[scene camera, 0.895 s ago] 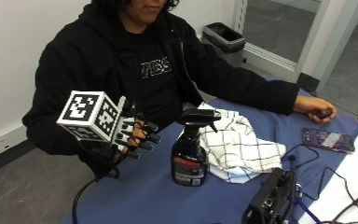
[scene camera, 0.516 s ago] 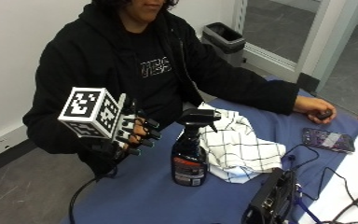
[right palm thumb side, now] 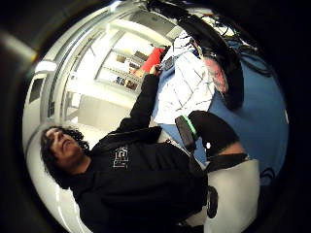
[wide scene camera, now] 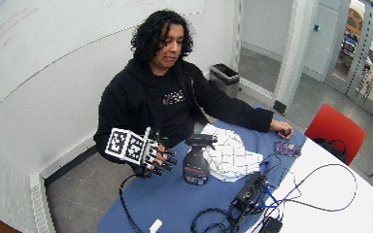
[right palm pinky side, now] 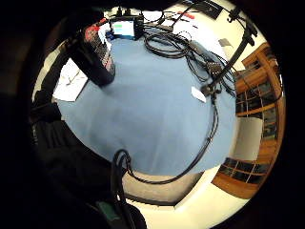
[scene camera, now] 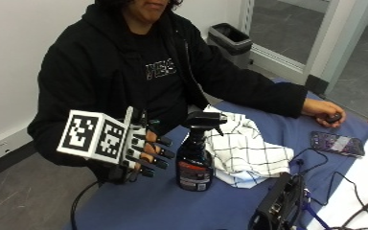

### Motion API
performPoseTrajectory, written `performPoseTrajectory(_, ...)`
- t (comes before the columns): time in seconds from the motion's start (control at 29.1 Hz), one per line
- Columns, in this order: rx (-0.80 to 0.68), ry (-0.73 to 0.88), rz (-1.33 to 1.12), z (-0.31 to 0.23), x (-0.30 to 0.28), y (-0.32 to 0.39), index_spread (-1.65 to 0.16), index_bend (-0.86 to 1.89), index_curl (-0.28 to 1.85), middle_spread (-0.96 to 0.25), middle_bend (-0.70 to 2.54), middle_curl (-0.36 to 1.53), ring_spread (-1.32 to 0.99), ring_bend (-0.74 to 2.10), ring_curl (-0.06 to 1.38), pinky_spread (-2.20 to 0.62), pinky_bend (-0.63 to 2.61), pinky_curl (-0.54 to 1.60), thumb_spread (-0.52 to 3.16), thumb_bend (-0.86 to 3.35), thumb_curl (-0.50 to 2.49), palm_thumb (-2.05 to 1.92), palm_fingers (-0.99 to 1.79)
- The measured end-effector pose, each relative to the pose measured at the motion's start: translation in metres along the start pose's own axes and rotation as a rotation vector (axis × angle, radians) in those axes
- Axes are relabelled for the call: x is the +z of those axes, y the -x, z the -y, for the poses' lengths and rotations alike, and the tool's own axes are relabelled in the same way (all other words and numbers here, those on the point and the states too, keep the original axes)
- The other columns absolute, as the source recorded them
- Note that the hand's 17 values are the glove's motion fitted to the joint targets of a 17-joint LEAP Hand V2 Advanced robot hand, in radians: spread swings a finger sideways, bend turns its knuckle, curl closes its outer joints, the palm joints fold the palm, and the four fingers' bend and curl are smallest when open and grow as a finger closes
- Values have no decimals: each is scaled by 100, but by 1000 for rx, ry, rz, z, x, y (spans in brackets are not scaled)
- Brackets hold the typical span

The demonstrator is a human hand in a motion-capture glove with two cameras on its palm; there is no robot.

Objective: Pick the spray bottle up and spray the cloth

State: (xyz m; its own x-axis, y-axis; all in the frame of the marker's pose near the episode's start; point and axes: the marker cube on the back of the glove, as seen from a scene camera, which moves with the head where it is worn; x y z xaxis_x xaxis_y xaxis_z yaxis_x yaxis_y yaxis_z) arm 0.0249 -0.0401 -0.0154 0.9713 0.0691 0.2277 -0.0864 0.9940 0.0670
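Gloved and raised above the near left edge of the tabletop (scene camera: 171,206), the right hand (scene camera: 147,152) has its fingers (scene camera: 162,152) spread and nearly straight, pointing toward the spray bottle (scene camera: 195,160) and holding nothing. That bottle stands upright just right of the hand, apart from it, on the blue cover, its black trigger head on top and a dark label with a red band low on its body. Touching the bottle on its far right side lies the white checked cloth (scene camera: 245,153), bunched in loose folds. At the near right edge a black device (scene camera: 280,206) with trailing cables stands beside the cloth. Farther right, a phone (scene camera: 337,143) lies flat, and beyond it the bare left hand (scene camera: 325,113) rests on the tabletop. A black bin (scene camera: 230,38) stands on the floor behind.
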Motion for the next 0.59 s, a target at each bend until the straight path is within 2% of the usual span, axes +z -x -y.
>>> performPoseTrajectory(0.59, -95, 76, 599, 96, -1, -1, -29, 12, 17, -1, 31, 31, -1, 51, 29, 22, 40, 30, 110, 11, 29, 72, 43)
